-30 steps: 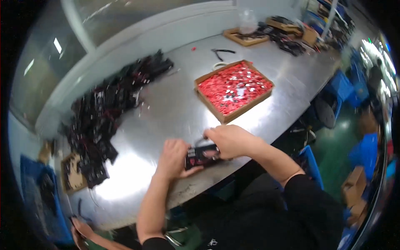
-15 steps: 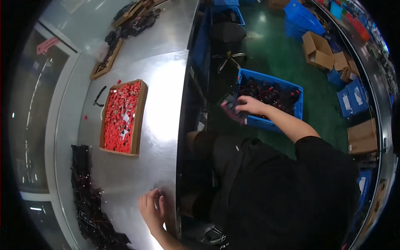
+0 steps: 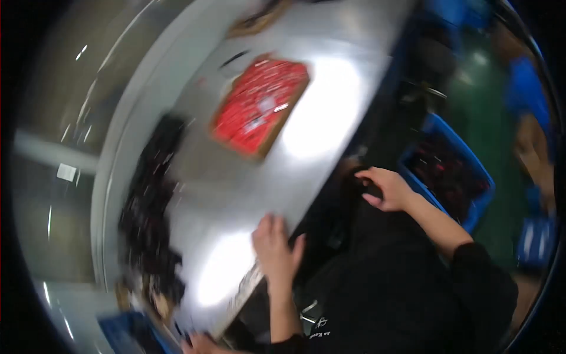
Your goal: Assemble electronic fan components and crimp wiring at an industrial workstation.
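My left hand (image 3: pixel 277 251) lies at the near edge of the metal table (image 3: pixel 194 215), its fingers stretched out and nothing in them. Over my dark trousers, between the table and a blue crate (image 3: pixel 480 168), is my right hand (image 3: pixel 386 190). Its thumb and fingers are curved and apart; no object shows between them, though the dark background and blur make this hard to see. Dark parts with bits of red (image 3: pixel 439 168) fill the crate. Farther up the table stands a shallow cardboard box (image 3: pixel 254 154) of small red pieces (image 3: pixel 262 97).
Black parts (image 3: pixel 150 194) are heaped along the table's left side. A black curved tool (image 3: pixel 234 59) lies behind the red pieces. Another person's hand (image 3: pixel 200 343) shows at the lower edge, near a blue bin (image 3: pixel 121 327). A stool (image 3: pixel 433 59) stands beyond the crate.
My view has swung left and blurred. My right hand has drawn back from the crate toward my body; the dark part it held is no longer seen. Another person's hand has come into view.
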A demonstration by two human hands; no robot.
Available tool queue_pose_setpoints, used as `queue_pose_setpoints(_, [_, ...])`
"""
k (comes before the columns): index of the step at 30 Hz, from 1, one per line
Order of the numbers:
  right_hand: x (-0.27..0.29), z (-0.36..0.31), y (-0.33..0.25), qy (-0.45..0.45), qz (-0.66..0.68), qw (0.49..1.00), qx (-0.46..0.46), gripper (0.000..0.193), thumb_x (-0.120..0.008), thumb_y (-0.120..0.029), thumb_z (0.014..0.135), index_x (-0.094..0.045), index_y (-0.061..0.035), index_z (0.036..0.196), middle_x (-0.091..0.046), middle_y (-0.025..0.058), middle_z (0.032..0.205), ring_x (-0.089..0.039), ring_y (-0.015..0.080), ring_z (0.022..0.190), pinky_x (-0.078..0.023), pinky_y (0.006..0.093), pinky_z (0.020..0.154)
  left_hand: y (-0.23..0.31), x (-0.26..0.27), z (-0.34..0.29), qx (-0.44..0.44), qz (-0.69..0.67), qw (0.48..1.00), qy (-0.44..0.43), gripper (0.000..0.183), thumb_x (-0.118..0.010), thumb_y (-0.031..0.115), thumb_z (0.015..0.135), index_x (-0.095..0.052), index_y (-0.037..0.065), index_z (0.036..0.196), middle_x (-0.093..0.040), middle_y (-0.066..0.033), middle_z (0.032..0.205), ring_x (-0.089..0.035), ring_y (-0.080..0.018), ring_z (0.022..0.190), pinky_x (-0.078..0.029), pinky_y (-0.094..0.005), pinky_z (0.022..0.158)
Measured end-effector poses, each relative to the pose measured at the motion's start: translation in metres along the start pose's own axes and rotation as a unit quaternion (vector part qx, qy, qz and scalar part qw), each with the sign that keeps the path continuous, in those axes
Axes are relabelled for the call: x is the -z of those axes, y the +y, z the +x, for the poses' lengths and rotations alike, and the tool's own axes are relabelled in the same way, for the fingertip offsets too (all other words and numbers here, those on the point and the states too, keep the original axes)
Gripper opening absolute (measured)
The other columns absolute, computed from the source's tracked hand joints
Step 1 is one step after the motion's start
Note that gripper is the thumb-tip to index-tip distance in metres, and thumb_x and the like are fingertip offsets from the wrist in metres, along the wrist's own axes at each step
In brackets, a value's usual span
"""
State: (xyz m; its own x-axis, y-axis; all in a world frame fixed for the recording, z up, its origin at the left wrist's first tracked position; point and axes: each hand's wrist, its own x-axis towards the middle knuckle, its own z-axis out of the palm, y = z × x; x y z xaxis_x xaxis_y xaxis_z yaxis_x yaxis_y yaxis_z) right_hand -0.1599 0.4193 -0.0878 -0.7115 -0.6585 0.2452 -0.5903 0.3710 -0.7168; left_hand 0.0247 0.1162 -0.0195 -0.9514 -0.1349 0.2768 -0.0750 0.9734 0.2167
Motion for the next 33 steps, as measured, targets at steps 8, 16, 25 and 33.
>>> queue_pose_setpoints(8, [-0.049, 0.151, -0.115, -0.064, -0.084, 0.966, 0.234, 0.079, -0.089, -0.036, 0.072, -0.061, -0.0047, 0.139, -0.068, 0.0152, 0.114, -0.066, 0.0349, 0.1, -0.054, 0.0432, 0.086, -0.004, 0.006, -0.042, 0.118, 0.013, 0.989, 0.085, 0.062, -0.08, 0.034, 0.086, -0.062, 0.008, 0.14, -0.053, -0.0187, 0.152, -0.049, -0.0406, 0.141, -0.039, -0.0566, 0.116])
queue_pose_setpoints(16, [-0.077, 0.171, -0.106, -0.087, -0.101, 0.956, 0.263, 0.11, -0.088, -0.066, 0.063, -0.054, -0.0078, 0.15, -0.06, 0.0122, 0.138, -0.052, 0.0329, 0.135, -0.036, 0.0487, 0.115, -0.18, 0.042, -0.056, 0.279, 0.24, 0.922, 0.12, 0.065, -0.07, 0.042, 0.092, -0.06, -0.001, 0.141, -0.05, -0.0355, 0.147, -0.045, -0.0518, 0.139, -0.04, -0.0582, 0.113])
queue_pose_setpoints(25, [-0.089, 0.182, -0.104, -0.08, -0.038, 0.954, 0.287, 0.075, -0.081, -0.052, 0.082, -0.062, -0.0088, 0.14, -0.061, 0.0151, 0.138, -0.056, 0.0348, 0.132, -0.04, 0.0488, 0.114, -0.295, 0.06, -0.057, 0.335, 0.264, 0.891, 0.157, 0.049, -0.068, 0.044, 0.092, -0.068, 0.005, 0.122, -0.053, -0.0261, 0.149, -0.043, -0.0436, 0.143, -0.03, -0.0616, 0.114])
queue_pose_setpoints(33, [-0.079, 0.192, -0.093, 0.008, -0.021, 0.947, 0.32, 0.043, -0.079, -0.021, 0.084, -0.07, -0.0068, 0.123, -0.069, 0.0151, 0.123, -0.064, 0.0348, 0.119, -0.049, 0.0448, 0.105, -0.139, 0.051, -0.021, 0.227, 0.128, 0.963, 0.065, 0.052, -0.08, 0.037, 0.085, -0.064, 0.007, 0.124, -0.059, -0.0154, 0.128, -0.05, -0.0382, 0.127, -0.034, -0.052, 0.111])
